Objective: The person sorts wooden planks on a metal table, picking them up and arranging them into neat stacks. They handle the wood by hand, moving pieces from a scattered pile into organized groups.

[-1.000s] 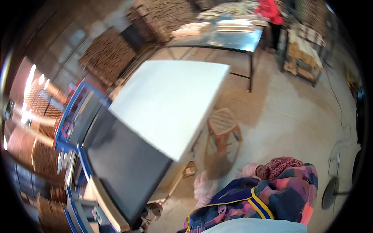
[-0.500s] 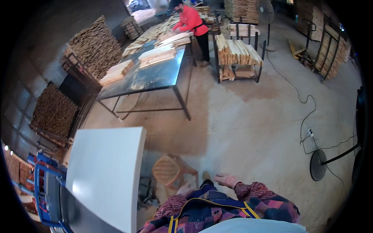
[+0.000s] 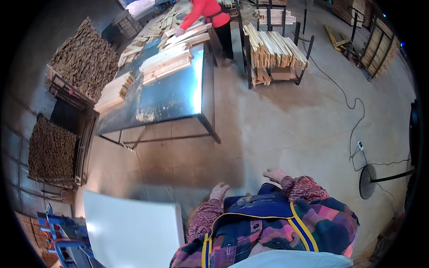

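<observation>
My left hand (image 3: 219, 191) is held out in front of me over the floor, its fingers stretched and nothing in it. To its right, my right hand (image 3: 275, 175) also hangs empty in the air with fingers spread. Both seem to be in pale gloves below patterned red sleeves. The white-topped table (image 3: 129, 223) stands to the left of my left arm. Further ahead, the dark metal worktable (image 3: 172, 100) carries stacks of light wooden boards (image 3: 165, 63) and sawdust.
A person in a red top (image 3: 210, 10) handles boards at the worktable's far side. The black cart (image 3: 248, 62) beside it is loaded with wood strips. On the right, a cable (image 3: 357, 105) runs across the floor to a round black stand base (image 3: 367, 181). Blue machinery (image 3: 67, 239) sits lower left.
I have moved forward, so the worktable and cart look nearer, while the white table has slid down and back. The orange stool is now almost wholly hidden behind my left arm. Both hands have risen.
</observation>
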The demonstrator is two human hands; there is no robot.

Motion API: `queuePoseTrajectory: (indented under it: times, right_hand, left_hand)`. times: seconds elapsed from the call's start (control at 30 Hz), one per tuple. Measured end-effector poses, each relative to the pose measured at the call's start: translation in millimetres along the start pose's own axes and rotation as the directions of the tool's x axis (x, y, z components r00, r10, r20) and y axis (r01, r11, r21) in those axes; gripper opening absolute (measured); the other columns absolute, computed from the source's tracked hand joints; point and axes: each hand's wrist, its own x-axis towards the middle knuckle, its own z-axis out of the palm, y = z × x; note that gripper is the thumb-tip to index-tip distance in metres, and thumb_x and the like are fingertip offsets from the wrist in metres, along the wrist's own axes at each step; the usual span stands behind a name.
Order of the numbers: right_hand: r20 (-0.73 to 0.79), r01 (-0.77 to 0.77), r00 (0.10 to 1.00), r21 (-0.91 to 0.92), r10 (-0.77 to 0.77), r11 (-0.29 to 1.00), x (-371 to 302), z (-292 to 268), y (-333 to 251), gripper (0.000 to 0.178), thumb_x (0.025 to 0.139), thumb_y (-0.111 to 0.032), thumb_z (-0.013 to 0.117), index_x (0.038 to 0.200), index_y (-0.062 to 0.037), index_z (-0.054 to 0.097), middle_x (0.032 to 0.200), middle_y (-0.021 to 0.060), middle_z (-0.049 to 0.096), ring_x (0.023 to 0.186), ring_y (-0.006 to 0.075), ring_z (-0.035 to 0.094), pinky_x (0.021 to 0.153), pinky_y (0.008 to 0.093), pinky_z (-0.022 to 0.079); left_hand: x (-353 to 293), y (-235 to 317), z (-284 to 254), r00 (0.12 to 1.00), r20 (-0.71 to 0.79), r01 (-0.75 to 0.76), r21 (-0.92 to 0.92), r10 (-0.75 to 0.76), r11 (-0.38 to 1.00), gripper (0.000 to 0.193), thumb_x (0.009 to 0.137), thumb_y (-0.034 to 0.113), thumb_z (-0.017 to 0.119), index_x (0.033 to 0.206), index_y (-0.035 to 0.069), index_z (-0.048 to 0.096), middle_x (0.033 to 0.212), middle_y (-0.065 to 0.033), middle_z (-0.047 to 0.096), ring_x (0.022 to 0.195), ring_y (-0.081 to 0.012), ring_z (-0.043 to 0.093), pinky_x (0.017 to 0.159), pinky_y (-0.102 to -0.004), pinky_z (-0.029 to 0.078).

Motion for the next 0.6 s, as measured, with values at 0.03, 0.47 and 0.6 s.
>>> queuePoseTrajectory:
  times: [0.03, 0.47, 0.6]
  right_hand:
    - [0.046, 0.072, 0.997, -0.087, -0.069, 0.994, 7.2, -11.8, 20.0, 0.031, 0.096, -0.030, 0.057, 0.125, -0.0204, 0.064, 0.117, 0.0151, 0.069, 0.106, 0.0362, 0.066, 0.089, 0.0471, 0.053]
    - [0.258, -0.301, 0.913, -0.092, 0.314, 0.949, 261.0, -173.2, 216.9, 0.039, 0.092, -0.025, 0.058, 0.130, -0.0164, 0.063, 0.118, 0.0185, 0.069, 0.111, 0.0354, 0.066, 0.094, 0.0466, 0.052]
    - [0.101, -0.102, 0.988, -0.170, 0.120, 0.980, 393.6, -281.1, 239.5, 0.045, 0.086, -0.009, 0.061, 0.129, -0.0215, 0.061, 0.130, 0.0165, 0.064, 0.112, 0.0374, 0.065, 0.094, 0.0472, 0.054]
  left_hand:
    - [22.7, 32.2, -12.4, 0.998, -0.026, 0.059, -0.076, -0.061, 0.995, 0.049, 0.089, 0.035, 0.066, 0.129, 0.008, 0.064, 0.134, -0.0190, 0.061, 0.123, -0.0337, 0.059, 0.102, -0.0406, 0.048]
    - [249.6, 109.0, -134.3, 0.928, 0.368, -0.148, 0.500, -0.055, 0.853, 0.051, 0.088, 0.043, 0.061, 0.130, 0.014, 0.066, 0.126, -0.0199, 0.067, 0.109, -0.0382, 0.066, 0.091, -0.0440, 0.053]
    - [305.6, 223.4, -184.1, 0.868, -0.031, 0.494, -0.020, -0.495, 0.869, 0.046, 0.090, 0.046, 0.058, 0.118, 0.013, 0.073, 0.118, -0.0196, 0.070, 0.112, -0.0395, 0.065, 0.093, -0.0430, 0.051]
